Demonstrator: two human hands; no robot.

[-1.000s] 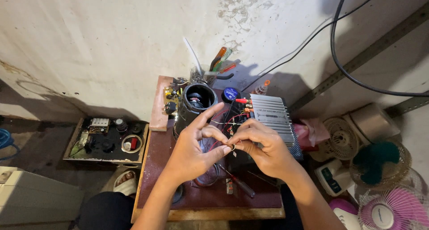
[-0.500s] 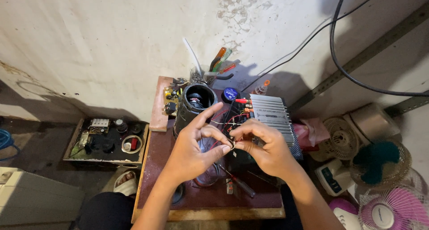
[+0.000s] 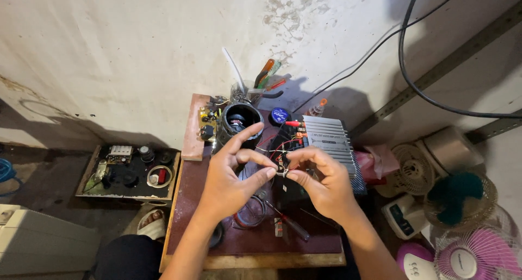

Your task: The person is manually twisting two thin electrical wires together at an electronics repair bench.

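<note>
Left hand (image 3: pixel 234 176), right hand (image 3: pixel 321 182) pinch small wired part (image 3: pixel 282 169); round blue tin (image 3: pixel 280 115) behind.

Viewpoint: head-worn, above the small table (image 3: pixel 217 247)
Facing: steeply down, wall (image 3: pixel 109 51) across frame top
Nearness: close; hands mid-frame
Shared: single view

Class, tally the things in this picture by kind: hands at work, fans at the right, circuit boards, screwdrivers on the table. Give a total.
Hands: 2, left hand and right hand
Fans: 3
Circuit boards: 2
Screwdrivers: 1
Total: 8
</note>
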